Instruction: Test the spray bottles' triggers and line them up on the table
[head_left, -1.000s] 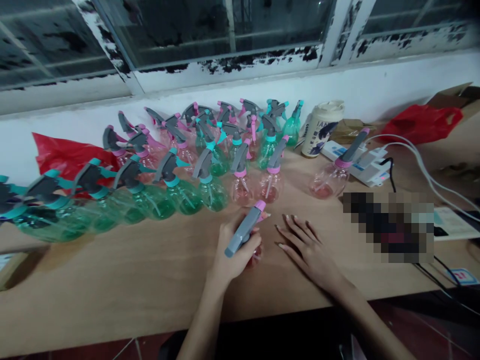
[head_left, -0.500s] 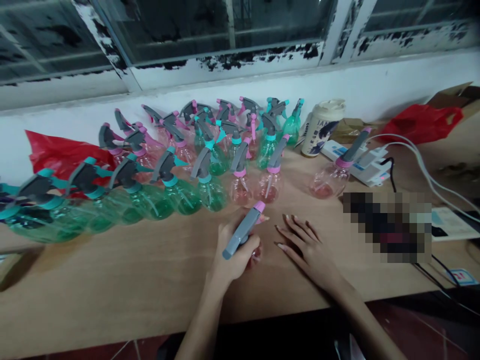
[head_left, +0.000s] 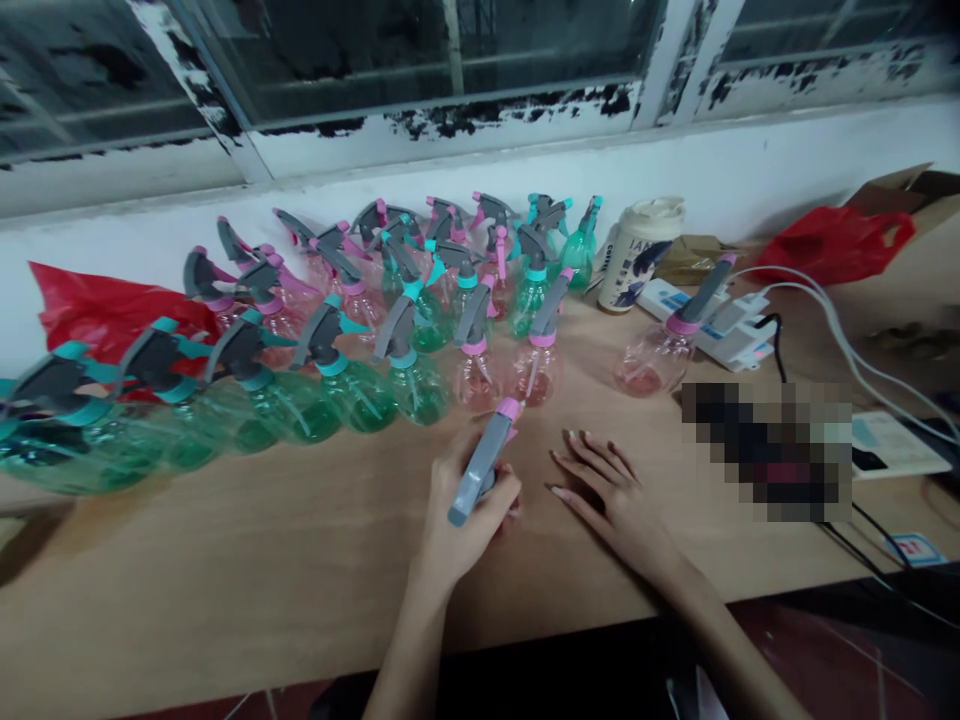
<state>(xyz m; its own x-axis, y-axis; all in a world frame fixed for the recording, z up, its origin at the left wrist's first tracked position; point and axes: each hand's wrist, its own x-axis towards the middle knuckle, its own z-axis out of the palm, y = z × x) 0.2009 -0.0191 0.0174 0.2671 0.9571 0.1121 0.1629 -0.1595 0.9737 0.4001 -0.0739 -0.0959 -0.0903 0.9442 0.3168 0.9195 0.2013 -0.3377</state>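
The left hand (head_left: pixel 480 524) reaches forward over the table (head_left: pixel 300 590), fingers curled around a spray bottle (head_left: pixel 484 465) just below its gray trigger head, which leans with its pink nozzle pointing away. The grip hides most of the bottle, so its base seems to be on the table. The right hand (head_left: pixel 621 508) lies palm down just beside it, fingers spread.

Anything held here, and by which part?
The left hand grips a spray bottle just below its grey spray head; the right hand holds nothing.
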